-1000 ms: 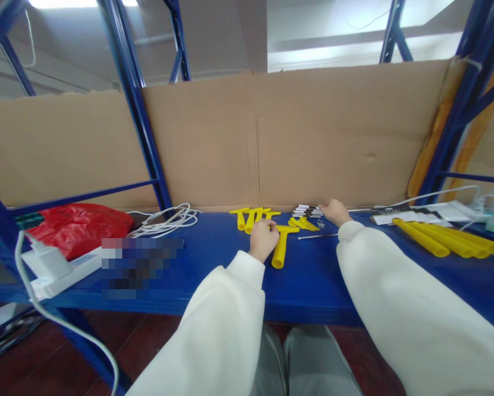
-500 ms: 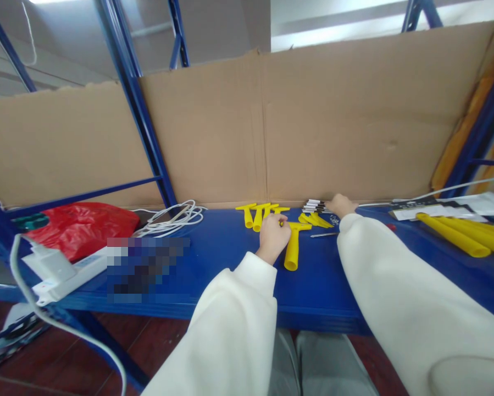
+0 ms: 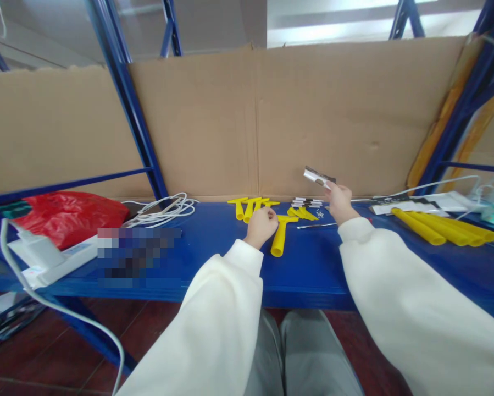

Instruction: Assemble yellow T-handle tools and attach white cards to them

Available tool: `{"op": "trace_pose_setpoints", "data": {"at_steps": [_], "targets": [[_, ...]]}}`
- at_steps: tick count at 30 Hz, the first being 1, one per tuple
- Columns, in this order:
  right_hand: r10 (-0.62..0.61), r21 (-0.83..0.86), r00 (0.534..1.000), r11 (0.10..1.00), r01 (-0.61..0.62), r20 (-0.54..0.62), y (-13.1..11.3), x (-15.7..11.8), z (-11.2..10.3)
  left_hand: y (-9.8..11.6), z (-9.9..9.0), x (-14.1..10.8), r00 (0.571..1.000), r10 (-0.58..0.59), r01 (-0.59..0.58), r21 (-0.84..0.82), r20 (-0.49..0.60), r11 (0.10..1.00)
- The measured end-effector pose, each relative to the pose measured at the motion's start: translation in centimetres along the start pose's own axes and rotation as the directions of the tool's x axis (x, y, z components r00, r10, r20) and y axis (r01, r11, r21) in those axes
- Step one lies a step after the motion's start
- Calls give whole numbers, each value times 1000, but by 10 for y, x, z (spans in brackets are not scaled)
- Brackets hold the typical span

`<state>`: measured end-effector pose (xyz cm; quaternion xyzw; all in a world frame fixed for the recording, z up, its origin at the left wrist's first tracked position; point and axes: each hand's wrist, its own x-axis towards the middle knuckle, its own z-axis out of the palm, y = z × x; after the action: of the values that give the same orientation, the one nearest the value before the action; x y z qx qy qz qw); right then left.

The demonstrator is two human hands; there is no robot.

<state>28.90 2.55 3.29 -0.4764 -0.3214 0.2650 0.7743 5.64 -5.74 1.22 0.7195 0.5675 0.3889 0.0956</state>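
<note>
My right hand [image 3: 339, 202] is closed on one end of a flat white-and-black piece [image 3: 317, 177], raised above the shelf in front of the cardboard. My left hand [image 3: 262, 224] is closed beside the crossbar of a yellow T-shaped piece [image 3: 278, 243]; what its fingers hold, if anything, is too small to make out. Behind it, several yellow T-shaped pieces [image 3: 248, 212] lie near the cardboard. A stack of white-and-black pieces [image 3: 307, 202], small yellow parts [image 3: 303, 214], tiny loose bits [image 3: 321, 212] and a thin metal tool [image 3: 316, 225] lie between my hands.
On the blue shelf [image 3: 304, 280], yellow tubes [image 3: 448, 230] and white-and-black packets [image 3: 420, 205] lie right. Left are coiled white cable [image 3: 164, 212], a red bag [image 3: 65, 217], a power strip [image 3: 71, 264] and a blurred patch. A cardboard sheet [image 3: 312, 110] stands behind.
My right hand has lifted from the stack with a white-and-black piece in it. My left hand stays beside the yellow T-shaped piece. The whole view has shifted slightly.
</note>
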Motion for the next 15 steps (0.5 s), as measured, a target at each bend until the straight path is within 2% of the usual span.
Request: {"op": "trace_pose_setpoints", "data": {"at_steps": [3,6,9,12,15], "targets": [[232,210,971,948,-237,51,-11,-26,-6,1,-1,-4,993,-43,31,102,114,994],[313,275,934,895,-351,172,-17,-46,-13,1,-1,-6,964,-75,26,191,253,981],[325,254,910,886,-388,257,-19,-57,-16,-2,-1,-5,944,-82,20,192,321,981],[334,218,910,896,-387,245,-21,-63,-15,-4,0,-3,942,-105,71,117,318,991],[324,179,922,914,-363,213,-22,-65,-15,-2,4,-3,959,-120,151,-106,258,983]]}}
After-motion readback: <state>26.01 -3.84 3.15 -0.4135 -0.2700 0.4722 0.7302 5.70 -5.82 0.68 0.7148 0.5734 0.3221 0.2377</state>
